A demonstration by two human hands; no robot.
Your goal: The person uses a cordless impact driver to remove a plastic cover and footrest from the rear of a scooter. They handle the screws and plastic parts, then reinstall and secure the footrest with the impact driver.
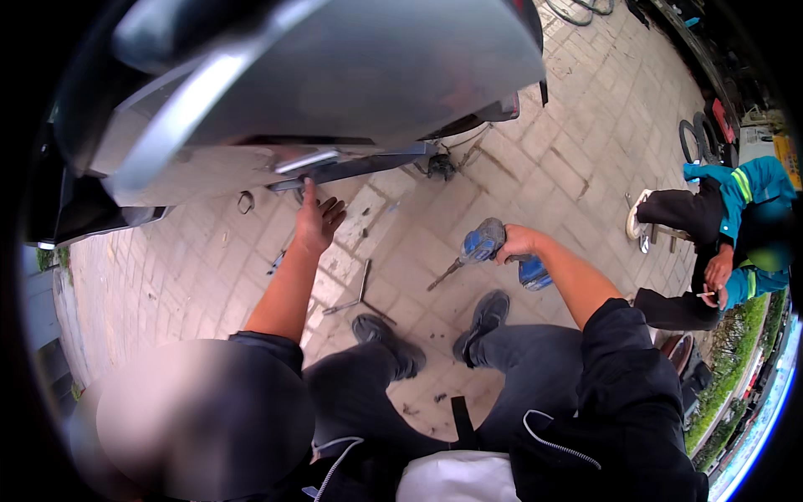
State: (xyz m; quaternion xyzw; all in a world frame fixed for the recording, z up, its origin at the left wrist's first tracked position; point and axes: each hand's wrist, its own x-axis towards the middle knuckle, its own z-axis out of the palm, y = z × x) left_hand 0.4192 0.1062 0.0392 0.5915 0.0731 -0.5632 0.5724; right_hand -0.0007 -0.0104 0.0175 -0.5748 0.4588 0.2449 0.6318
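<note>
My right hand [519,241] grips a blue cordless drill [483,243] by its handle, the long bit slanting down to the left above the paving. My left hand [314,222] reaches up to the lower edge of a silver-grey car body panel [351,84]. Its index finger is stretched out to that edge, beside a bright metallic strip [307,161]; the other fingers are apart and partly bent. Whether the fingertip presses on the panel I cannot tell. Right of this hand, dark wiring [441,166] hangs below the car body.
On the brick paving [577,167] by my feet lies a metal cross-shaped wrench [361,293]. A person [736,226] in a teal jacket with yellow stripes sits at the right, near black tyres [703,138]. A blurred rounded shape [201,410] covers the lower left.
</note>
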